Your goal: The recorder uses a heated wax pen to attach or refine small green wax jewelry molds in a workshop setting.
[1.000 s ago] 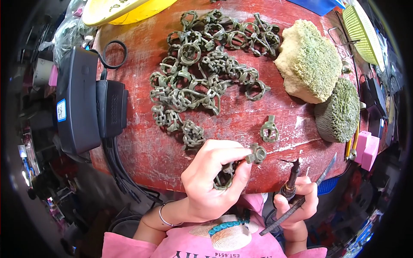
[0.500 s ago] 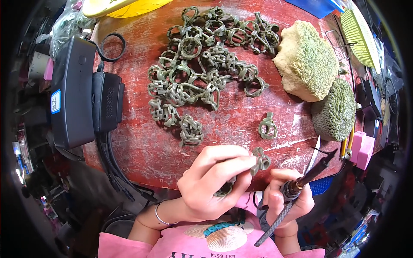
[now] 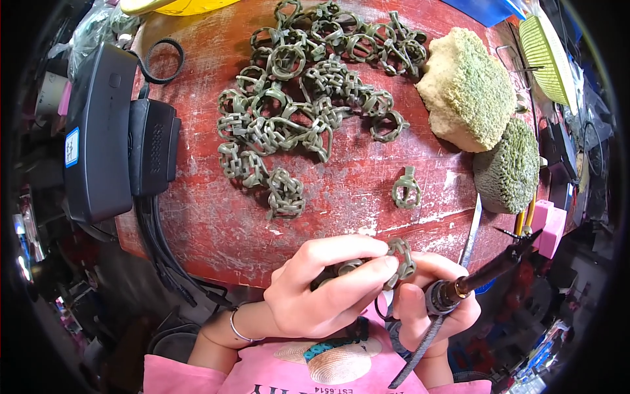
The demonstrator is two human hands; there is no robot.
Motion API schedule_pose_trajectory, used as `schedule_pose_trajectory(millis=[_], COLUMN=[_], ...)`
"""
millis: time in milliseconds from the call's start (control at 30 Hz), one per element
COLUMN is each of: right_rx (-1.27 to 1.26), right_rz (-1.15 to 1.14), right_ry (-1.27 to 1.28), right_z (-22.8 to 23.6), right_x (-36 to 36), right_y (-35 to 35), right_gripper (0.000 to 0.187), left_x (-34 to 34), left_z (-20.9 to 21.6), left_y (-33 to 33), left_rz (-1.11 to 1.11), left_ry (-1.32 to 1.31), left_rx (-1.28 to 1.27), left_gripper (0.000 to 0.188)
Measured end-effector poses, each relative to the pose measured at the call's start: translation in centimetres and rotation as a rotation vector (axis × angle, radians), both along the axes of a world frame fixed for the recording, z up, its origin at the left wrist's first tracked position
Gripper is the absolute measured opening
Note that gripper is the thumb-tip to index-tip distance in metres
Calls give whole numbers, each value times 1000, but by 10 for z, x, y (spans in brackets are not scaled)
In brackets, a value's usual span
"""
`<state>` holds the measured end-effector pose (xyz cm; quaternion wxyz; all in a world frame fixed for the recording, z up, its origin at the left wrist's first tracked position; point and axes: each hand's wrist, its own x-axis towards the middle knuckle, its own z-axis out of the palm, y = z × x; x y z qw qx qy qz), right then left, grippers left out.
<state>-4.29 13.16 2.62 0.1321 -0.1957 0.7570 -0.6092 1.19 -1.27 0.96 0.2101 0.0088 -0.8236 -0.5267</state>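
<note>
I see dark letters (image 3: 266, 389) and numbers (image 3: 323, 381) upside down on the pink shirt (image 3: 388, 369). A blue-and-white sticker (image 3: 71, 148) with little dark marks is on the black box (image 3: 102, 125).

Ring heap (image 3: 328, 79) on table (image 3: 357, 174); blocks (image 3: 469, 92) right, box (image 3: 102, 131) left, basin (image 3: 197, 6) apparently behind.

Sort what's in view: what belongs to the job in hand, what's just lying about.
Likely job things: held green piece, dark handheld tool, thin metal tool, piled green pieces.

Likely lying about: black device, rough blocks, pink block, green basket.
</note>
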Motion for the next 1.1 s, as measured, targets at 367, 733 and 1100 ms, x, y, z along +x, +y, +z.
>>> schedule_pose_trajectory(millis=[367, 733, 1100], right_rx=[-93, -361, -405], right_rz=[-116, -161, -182], right_ry=[-379, -482, -593], right_z=[0, -6, 0], right_x=[10, 8, 1], right_y=[9, 14, 7], right_gripper=[24, 23, 29], left_x=[-2, -8, -14], left_z=[-4, -7, -7], left_y=[2, 3, -3], left_rz=[35, -25, -120], left_ry=[27, 0, -59], left_rx=[45, 260, 487], left_gripper=[39, 33, 22])
